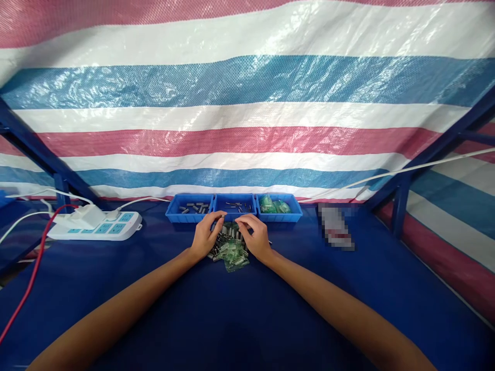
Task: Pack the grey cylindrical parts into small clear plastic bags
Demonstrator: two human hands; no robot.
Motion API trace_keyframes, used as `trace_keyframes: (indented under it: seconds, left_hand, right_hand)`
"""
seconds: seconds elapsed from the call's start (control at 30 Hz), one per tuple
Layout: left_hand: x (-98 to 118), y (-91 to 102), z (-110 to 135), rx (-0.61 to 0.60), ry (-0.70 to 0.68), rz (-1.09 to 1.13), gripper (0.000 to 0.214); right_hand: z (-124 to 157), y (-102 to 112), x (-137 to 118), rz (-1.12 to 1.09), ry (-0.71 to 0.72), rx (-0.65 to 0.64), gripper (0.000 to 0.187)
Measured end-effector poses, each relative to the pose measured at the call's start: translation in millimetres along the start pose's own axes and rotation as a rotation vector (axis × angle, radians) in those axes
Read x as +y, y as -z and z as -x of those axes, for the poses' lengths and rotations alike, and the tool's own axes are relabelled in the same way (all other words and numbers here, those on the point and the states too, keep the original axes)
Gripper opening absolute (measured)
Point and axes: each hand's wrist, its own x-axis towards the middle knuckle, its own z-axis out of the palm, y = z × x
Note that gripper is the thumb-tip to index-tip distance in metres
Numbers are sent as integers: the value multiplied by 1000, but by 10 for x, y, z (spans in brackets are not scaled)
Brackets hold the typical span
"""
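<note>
A pile of small grey cylinders and small green clear packets [231, 248] lies on the blue table [240, 314]. My left hand [207, 234] rests at the pile's left edge, fingers curled over the parts. My right hand [254, 234] sits at the pile's right edge, fingers likewise bent onto the parts. What each hand's fingertips pinch is too small to name. Just behind the pile stand three blue trays in a row: the left tray [174, 212] holds grey cylinders, the middle tray [234, 215] thin dark pieces, the right tray [296, 214] green packets.
A white power strip [96, 226] with a plugged charger and white and red cables lies at the left. A blurred small object [336, 229] sits to the right of the trays. A striped tarp [247, 103] hangs behind, between blue frame posts.
</note>
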Motion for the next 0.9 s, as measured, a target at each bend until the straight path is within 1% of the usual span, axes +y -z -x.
trace_keyframes:
  seconds: [0.33, 0.6, 0.9]
  left_hand:
    - [20, -12, -10, -43, -106, -17, 29]
    - [-53, -46, 25, -39, -35, -8, 24]
    - [-46, -45, 25, -75, -105, 50, 19]
  right_hand:
    - [-7, 4, -27, 12, -9, 6, 21]
    - [-9, 1, -31, -10, -20, -14, 21]
    - [15, -1, -36, 6, 60, -82, 27]
